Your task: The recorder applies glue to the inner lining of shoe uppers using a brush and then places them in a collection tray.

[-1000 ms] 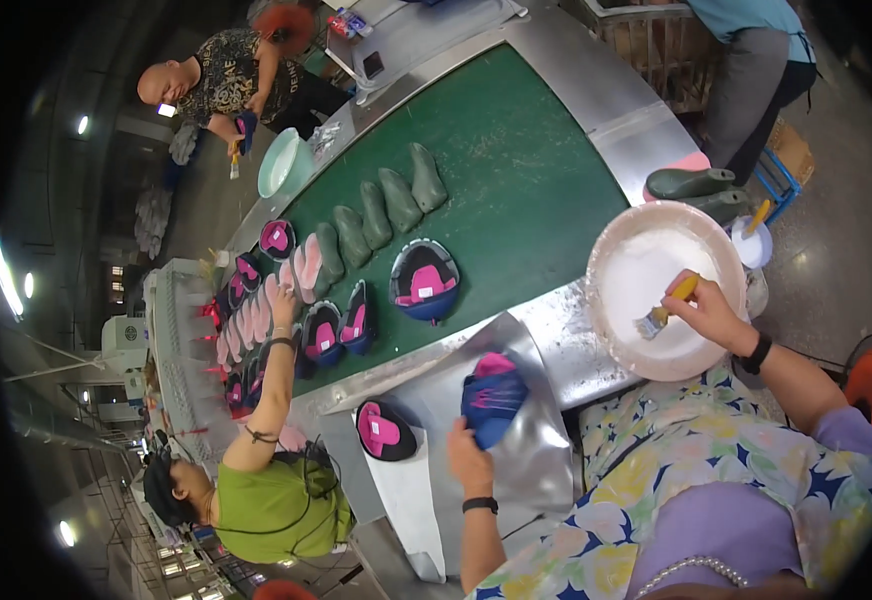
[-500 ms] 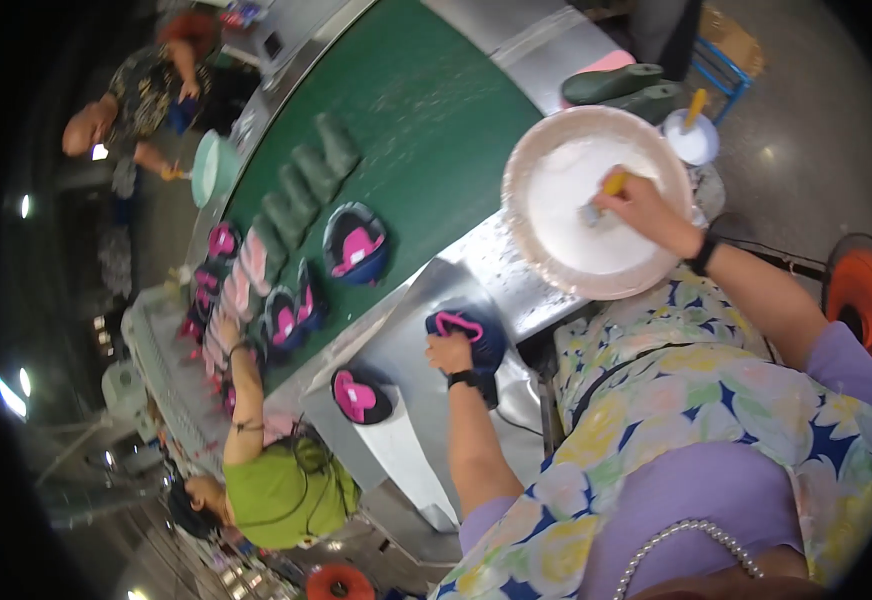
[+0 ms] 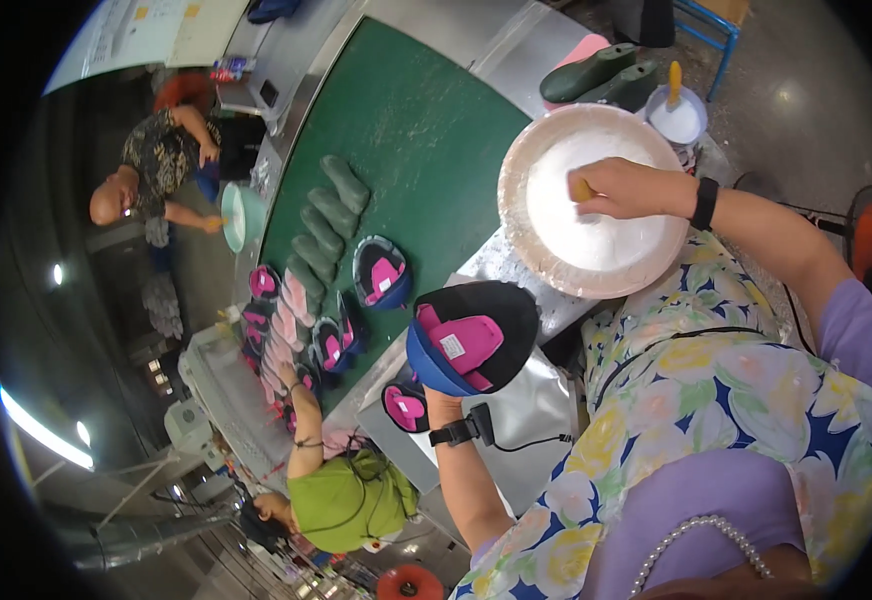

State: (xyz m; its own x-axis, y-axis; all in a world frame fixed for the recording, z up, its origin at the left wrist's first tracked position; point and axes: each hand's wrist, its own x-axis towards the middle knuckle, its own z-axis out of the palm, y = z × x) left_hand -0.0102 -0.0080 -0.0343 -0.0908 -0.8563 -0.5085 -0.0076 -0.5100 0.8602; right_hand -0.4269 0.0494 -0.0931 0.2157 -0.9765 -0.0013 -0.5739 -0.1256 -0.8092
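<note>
My left hand (image 3: pixel 444 403) holds up a navy shoe upper (image 3: pixel 516 325) with a bright pink lining and a white label inside. Its fingers are mostly hidden beneath the upper. My right hand (image 3: pixel 628 188) is closed round the yellow handle of a brush (image 3: pixel 583 190) over a wide, pale basin (image 3: pixel 513 225) of white liquid. The brush's bristles are hidden by the hand. Beside my left wrist, a second shoe upper (image 3: pixel 406 408), dark with pink inside, lies on the metal surface.
On the green conveyor belt (image 3: pixel 426 120) lie another upper (image 3: pixel 381 272) and a row of dark green shoe lasts (image 3: pixel 332 212). More lasts (image 3: pixel 591 72) and a small white pot (image 3: pixel 678 118) with a yellow-handled brush stand past the basin. A co-worker in green (image 3: pixel 351 500) reaches over the belt.
My left hand has lifted the upper off the metal surface and turned its pink inside upward. My right hand has shifted slightly left over the basin. The view has swung a little.
</note>
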